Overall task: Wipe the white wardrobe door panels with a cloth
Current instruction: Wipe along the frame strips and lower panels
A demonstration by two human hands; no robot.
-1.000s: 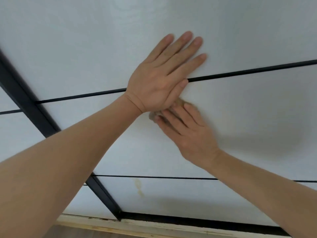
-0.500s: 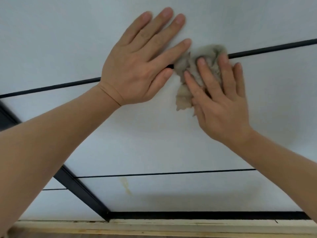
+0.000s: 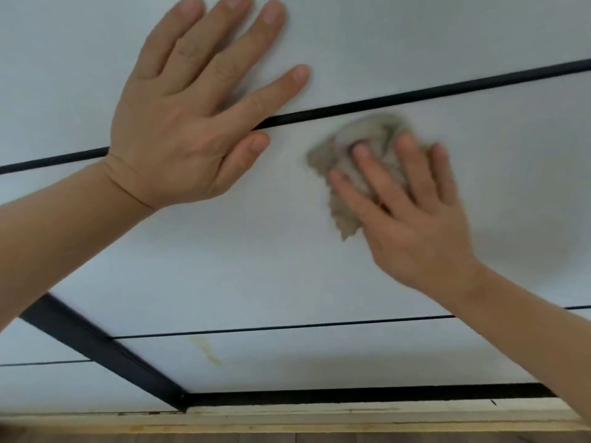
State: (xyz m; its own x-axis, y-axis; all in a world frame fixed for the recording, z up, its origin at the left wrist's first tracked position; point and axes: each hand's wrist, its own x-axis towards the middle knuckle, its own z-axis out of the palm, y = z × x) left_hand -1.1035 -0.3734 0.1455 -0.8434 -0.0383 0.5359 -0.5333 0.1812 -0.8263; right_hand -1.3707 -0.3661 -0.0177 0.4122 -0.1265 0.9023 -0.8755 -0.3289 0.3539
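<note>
The white wardrobe door panel point(image 3: 256, 266) fills the view, split by thin black strips. My left hand point(image 3: 192, 119) lies flat on the door with fingers spread, its palm across the upper black strip point(image 3: 415, 94). To its right, my right hand point(image 3: 412, 215) presses a crumpled beige cloth point(image 3: 345, 167) against the middle panel with straight fingers, just below that strip. The cloth and right hand are blurred by motion. Part of the cloth is hidden under my fingers.
A lower black strip point(image 3: 287, 327) bounds the middle panel. A yellowish streak point(image 3: 206, 350) marks the bottom panel. A thick black frame bar point(image 3: 96, 343) runs diagonally at lower left, and a pale wooden base rail point(image 3: 287, 420) lies along the bottom.
My right hand and the cloth have slid right and down, off the upper strip onto the middle panel. My left hand stays flat on the door. The view has shifted slightly.
</note>
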